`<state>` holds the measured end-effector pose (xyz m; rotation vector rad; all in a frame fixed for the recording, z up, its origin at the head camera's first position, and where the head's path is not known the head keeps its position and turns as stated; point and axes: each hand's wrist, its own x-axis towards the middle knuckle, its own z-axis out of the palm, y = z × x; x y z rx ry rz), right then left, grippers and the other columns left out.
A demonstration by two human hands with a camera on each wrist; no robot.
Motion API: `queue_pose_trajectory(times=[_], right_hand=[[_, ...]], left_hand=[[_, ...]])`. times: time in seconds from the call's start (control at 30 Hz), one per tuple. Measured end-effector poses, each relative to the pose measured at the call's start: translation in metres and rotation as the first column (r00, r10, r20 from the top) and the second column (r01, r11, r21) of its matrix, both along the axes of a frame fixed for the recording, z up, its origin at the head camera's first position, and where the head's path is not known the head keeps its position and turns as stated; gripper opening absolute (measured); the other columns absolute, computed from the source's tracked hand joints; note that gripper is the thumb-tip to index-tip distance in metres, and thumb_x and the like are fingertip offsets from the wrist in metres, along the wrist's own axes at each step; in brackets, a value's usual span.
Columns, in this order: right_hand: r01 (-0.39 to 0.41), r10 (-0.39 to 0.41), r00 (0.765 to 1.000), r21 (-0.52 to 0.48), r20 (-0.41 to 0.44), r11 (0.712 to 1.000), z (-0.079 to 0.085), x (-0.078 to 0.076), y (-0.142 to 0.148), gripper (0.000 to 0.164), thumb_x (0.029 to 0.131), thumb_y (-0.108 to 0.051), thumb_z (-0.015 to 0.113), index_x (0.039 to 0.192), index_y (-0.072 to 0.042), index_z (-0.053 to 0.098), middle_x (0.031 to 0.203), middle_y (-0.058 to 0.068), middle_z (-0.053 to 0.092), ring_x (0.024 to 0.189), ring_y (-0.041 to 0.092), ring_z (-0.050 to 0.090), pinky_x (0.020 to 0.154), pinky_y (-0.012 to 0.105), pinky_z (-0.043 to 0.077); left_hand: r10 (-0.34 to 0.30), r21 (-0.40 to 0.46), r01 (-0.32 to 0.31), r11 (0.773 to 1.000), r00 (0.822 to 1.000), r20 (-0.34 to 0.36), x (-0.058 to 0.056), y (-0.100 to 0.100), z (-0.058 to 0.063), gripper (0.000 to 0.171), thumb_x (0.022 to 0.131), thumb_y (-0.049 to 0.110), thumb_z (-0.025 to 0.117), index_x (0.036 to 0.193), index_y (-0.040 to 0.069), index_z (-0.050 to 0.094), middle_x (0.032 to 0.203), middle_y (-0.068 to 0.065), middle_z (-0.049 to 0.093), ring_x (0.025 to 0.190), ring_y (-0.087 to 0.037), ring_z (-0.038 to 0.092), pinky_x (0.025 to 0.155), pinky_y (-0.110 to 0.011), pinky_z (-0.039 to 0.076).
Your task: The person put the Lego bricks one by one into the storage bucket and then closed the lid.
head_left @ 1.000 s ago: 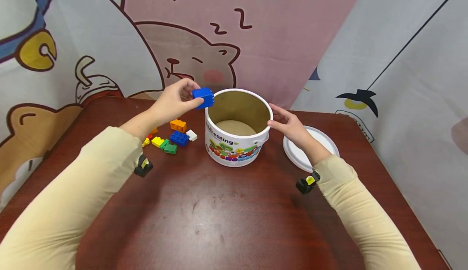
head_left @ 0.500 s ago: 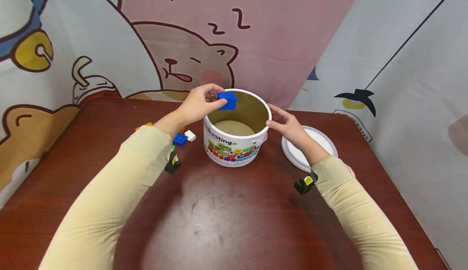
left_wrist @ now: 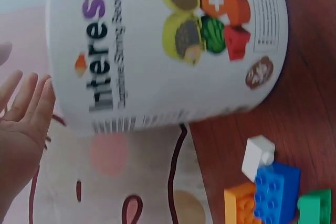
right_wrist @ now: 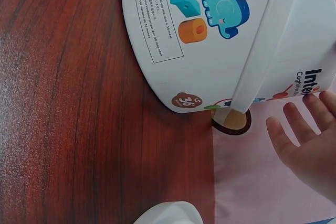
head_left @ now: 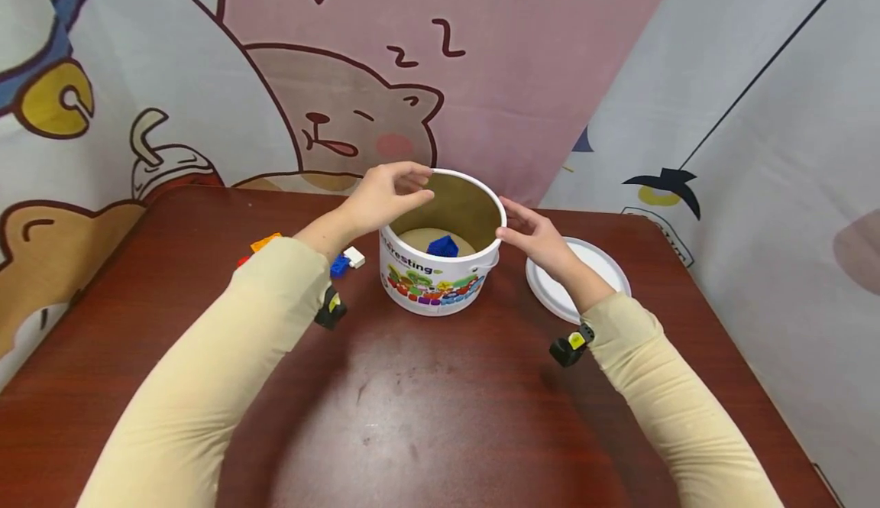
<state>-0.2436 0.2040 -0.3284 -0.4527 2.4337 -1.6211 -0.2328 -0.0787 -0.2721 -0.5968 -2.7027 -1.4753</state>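
Observation:
A white bucket [head_left: 435, 294] with printed toy pictures stands upright on the table, its top uncovered. On its bottom lies a blue toy brick [head_left: 443, 246]. My left hand [head_left: 386, 201] hovers at the left of the rim, thumb and fingers apart, holding nothing. In the left wrist view, the fingers [left_wrist: 32, 98] of that hand show beside the bucket's upper edge. My right hand [head_left: 543, 244] touches the right side of the rim with extended fingers and thumb. The right wrist view shows its fingers [right_wrist: 296, 121] spread, the upper ones against the bucket wall.
Left of the bucket lie loose bricks: white [left_wrist: 257, 156], blue [left_wrist: 278, 190], orange [left_wrist: 239, 203] and green [left_wrist: 315, 208]. My left forearm partly hides this group in the head view. A white round lid [head_left: 598, 263] lies right of the bucket. A printed curtain [head_left: 509, 57] hangs behind the table.
My left hand has carried the blue brick right, over the bucket, and let it go; the brick now lies inside. My right hand has stayed at the rim.

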Motion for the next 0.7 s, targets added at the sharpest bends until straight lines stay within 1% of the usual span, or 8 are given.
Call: queue_pose_trajectory(times=[0.1,0.17,0.3,0.4,0.5,0.6,0.7], right_hand=[[0.001,-0.001,1.000,0.002,-0.001,1.000,-0.001,-0.001,-0.001,0.062,0.090,-0.010,0.058,0.146,-0.009,0.031,0.142,0.021,0.042,0.129,0.034,0.043,0.101,0.032,0.041],[0.002,-0.002,1.000,0.002,0.004,1.000,-0.001,-0.001,-0.001,0.062,0.090,-0.010,0.058,0.146,-0.009,0.032,0.142,0.021,0.043,0.129,0.033,0.043,0.099,0.029,0.042],[0.009,-0.009,1.000,0.002,0.016,1.000,-0.002,0.001,0.001,0.062,0.090,-0.009,0.058,0.146,-0.010,0.031,0.142,0.020,0.042,0.129,0.033,0.043,0.092,0.019,0.043],[0.006,-0.006,1.000,0.001,0.011,1.000,-0.002,0.001,0.001,0.062,0.091,-0.009,0.058,0.146,-0.010,0.031,0.142,0.020,0.042,0.129,0.034,0.043,0.090,0.017,0.043],[0.000,0.000,1.000,-0.004,0.009,1.000,-0.002,0.000,0.001,0.061,0.091,-0.010,0.057,0.146,-0.010,0.031,0.142,0.020,0.042,0.129,0.033,0.043,0.091,0.017,0.043],[-0.002,0.002,1.000,-0.006,0.013,1.000,-0.002,-0.001,0.000,0.061,0.091,-0.010,0.057,0.146,-0.011,0.031,0.142,0.020,0.042,0.129,0.032,0.043,0.092,0.018,0.043],[-0.002,0.002,1.000,-0.008,0.013,1.000,-0.003,-0.001,-0.001,0.061,0.091,-0.010,0.057,0.146,-0.010,0.031,0.142,0.020,0.042,0.129,0.033,0.043,0.091,0.017,0.043]], left_hand=[[0.032,0.022,-0.031,0.999,0.999,-0.009,0.003,-0.016,0.002,0.039,0.089,0.024,0.063,0.124,0.008,0.057,0.118,-0.012,0.063,0.109,-0.023,0.059,0.096,-0.039,0.045],[0.056,0.030,-0.056,0.998,0.998,-0.009,0.005,-0.029,0.001,0.038,0.090,0.025,0.063,0.124,0.009,0.057,0.118,-0.011,0.063,0.109,-0.023,0.059,0.095,-0.040,0.046],[0.113,0.018,-0.113,0.993,0.994,0.005,0.011,-0.064,-0.007,0.039,0.090,0.028,0.061,0.125,0.009,0.056,0.120,-0.012,0.062,0.110,-0.025,0.057,0.097,-0.042,0.045],[0.171,-0.011,-0.171,0.985,0.985,0.010,0.017,-0.093,-0.016,0.042,0.091,0.033,0.059,0.125,0.009,0.056,0.121,-0.013,0.061,0.109,-0.025,0.056,0.097,-0.043,0.044],[0.241,-0.045,-0.240,0.970,0.970,0.024,0.025,-0.121,-0.028,0.044,0.092,0.036,0.058,0.125,0.008,0.055,0.121,-0.015,0.061,0.107,-0.024,0.056,0.093,-0.039,0.045],[0.307,-0.094,-0.303,0.948,0.951,0.037,0.033,-0.147,-0.043,0.047,0.092,0.039,0.057,0.125,0.007,0.054,0.122,-0.017,0.060,0.107,-0.027,0.056,0.086,-0.030,0.046],[0.366,-0.139,-0.356,0.924,0.929,0.051,0.040,-0.170,-0.060,0.050,0.091,0.040,0.057,0.125,0.005,0.054,0.122,-0.021,0.059,0.107,-0.030,0.056,0.077,-0.019,0.046]])
